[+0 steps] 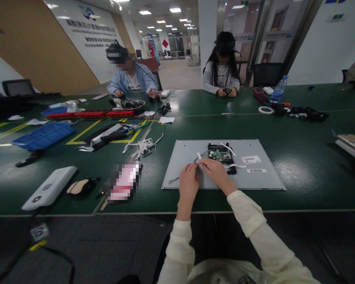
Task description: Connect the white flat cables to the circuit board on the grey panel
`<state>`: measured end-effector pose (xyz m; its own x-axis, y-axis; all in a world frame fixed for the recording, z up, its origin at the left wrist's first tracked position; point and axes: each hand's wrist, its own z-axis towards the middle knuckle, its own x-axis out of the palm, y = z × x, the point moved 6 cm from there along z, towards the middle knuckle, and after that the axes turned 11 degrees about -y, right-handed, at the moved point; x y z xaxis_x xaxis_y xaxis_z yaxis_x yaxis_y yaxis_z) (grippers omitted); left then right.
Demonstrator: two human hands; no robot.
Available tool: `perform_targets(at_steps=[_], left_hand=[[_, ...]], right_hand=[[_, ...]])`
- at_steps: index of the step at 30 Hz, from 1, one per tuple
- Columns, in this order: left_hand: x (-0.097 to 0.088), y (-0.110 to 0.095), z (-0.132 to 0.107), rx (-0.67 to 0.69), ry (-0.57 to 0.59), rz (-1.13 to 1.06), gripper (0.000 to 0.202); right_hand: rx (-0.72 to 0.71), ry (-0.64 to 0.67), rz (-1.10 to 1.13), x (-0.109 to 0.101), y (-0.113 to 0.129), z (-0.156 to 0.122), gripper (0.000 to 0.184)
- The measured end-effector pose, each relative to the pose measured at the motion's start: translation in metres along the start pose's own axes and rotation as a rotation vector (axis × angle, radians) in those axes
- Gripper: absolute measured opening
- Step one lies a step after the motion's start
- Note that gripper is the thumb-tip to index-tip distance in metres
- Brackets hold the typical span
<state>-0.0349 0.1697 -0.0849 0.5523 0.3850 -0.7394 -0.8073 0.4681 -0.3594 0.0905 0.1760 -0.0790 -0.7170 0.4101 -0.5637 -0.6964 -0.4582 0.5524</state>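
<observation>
Head view: a thin, light-grey rectangular metal panel (186,149) lies flat on the dark-green worktop (313,165), close to its near edge and right in front of the person. On the panel, a little right of its middle, sits a green circuit board (220,155) in a black frame (233,170), with narrow white tape strips (239,166) about it. Two white printed labels (251,159) are stuck to the panel farther right. A thin grey cable bundle (174,180) runs leftward from the board and slants toward the panel's near left corner. The left hand (189,179) and the right hand (216,170) come together over this bundle, left of the board, and their fingertips are pinched on it just beside a small upright white tab (199,156); the exact grip of the thumbs is hidden. Left of the panel lie a pink flat rectangular object (124,183), blurred out, a beige-and-black rounded object (81,187) and a white oblong device (49,188). Beyond them are tangled white strips (143,148) and a tilted blue plastic tray (44,135). Across the worktop sit two people wearing dark headgear; the one on the right holds a small dark object (227,91).
</observation>
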Motion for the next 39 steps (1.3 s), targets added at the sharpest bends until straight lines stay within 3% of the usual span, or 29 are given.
perform_targets(at_steps=[4, 10, 20, 32, 39], left_hand=[[0.001, 0.001, 0.000, 0.007, 0.003, -0.004, 0.042], [0.001, 0.003, 0.000, -0.014, -0.014, -0.026, 0.040], [-0.006, 0.001, 0.002, -0.024, -0.054, -0.100, 0.038], [-0.010, -0.009, 0.009, -0.022, -0.028, -0.019, 0.042], [0.012, -0.001, 0.029, 0.012, 0.176, 0.152, 0.045]], right_hand=[[0.030, -0.083, 0.114, -0.002, -0.001, 0.002, 0.023], [0.009, 0.001, 0.206, 0.007, 0.000, -0.001, 0.022], [0.073, 0.119, -0.012, 0.010, 0.000, -0.001, 0.020], [0.097, 0.174, -0.092, 0.010, 0.002, -0.004, 0.021], [0.074, 0.210, -0.150, 0.009, 0.010, -0.009, 0.024]])
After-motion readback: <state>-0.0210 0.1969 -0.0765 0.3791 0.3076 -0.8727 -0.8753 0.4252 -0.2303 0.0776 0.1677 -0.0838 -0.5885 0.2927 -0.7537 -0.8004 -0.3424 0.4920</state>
